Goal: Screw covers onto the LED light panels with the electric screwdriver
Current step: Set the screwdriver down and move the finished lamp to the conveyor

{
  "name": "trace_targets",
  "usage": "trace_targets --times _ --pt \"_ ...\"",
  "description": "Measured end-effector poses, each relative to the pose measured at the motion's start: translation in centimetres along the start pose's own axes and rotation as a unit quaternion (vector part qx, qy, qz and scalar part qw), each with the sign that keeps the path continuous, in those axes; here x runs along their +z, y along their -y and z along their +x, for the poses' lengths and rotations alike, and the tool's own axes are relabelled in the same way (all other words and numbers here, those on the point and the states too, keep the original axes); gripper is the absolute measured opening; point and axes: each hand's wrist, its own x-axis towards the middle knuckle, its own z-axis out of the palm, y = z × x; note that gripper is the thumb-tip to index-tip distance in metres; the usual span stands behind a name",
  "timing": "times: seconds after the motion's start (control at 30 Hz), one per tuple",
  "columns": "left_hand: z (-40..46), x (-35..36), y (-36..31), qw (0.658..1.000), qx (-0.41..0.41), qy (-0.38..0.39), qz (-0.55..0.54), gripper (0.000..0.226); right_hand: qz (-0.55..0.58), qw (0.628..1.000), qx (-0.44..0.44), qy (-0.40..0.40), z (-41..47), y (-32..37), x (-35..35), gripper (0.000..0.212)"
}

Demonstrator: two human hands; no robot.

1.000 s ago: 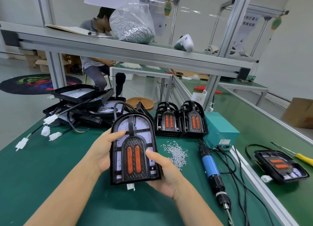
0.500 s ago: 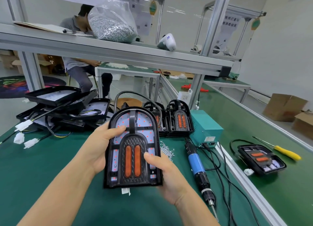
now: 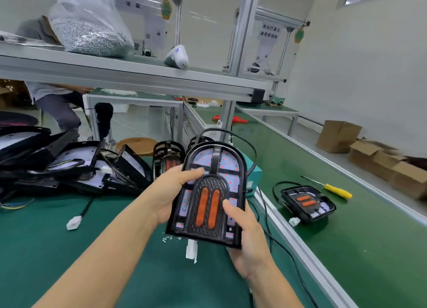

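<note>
Both hands hold the arch-shaped LED light panel (image 3: 211,197) above the green table (image 3: 46,245): left hand (image 3: 172,190) grips its left edge, right hand (image 3: 245,236) its near right corner.

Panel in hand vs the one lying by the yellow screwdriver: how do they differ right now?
The held panel is gripped off the bench by the left hand and right hand; the lying panel rests flat on the green belt, untouched. The held panel's arched end points away from the camera, the lying panel's sits crosswise. The held panel's white plug dangles below it; the lying panel's plug lies on the belt. Both have black housings and twin orange strips.
</note>
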Motion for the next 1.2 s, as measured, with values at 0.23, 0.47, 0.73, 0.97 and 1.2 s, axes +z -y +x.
trace_targets --times 0.23,0.47,0.73,0.97,1.2 --pt "3.5 7.0 3.3 0.995 -0.013 0.083 0.044 0.024 0.046 0.986 -0.090 -0.132 -1.2 3.9 -5.4 0.060" --pt "7.5 14.3 8.1 0.980 -0.014 0.135 0.145 0.031 0.072 0.946 -0.135 -0.284 -2.5 7.3 -12.4 0.047" --pt "10.9 20.0 12.8 0.981 -0.115 0.150 0.044 0.040 0.100 0.903 -0.107 -0.405 -3.9 8.5 -19.3 0.036" --pt "10.8 20.5 15.6 0.963 -0.124 0.175 0.164 0.045 0.103 0.853 -0.063 -0.508 -3.9 8.1 -23.3 0.037" --pt "9.7 20.4 17.9 0.840 0.083 0.210 0.493 0.078 -0.037 0.846 0.026 -0.532 -3.5 8.0 -24.9 0.031"
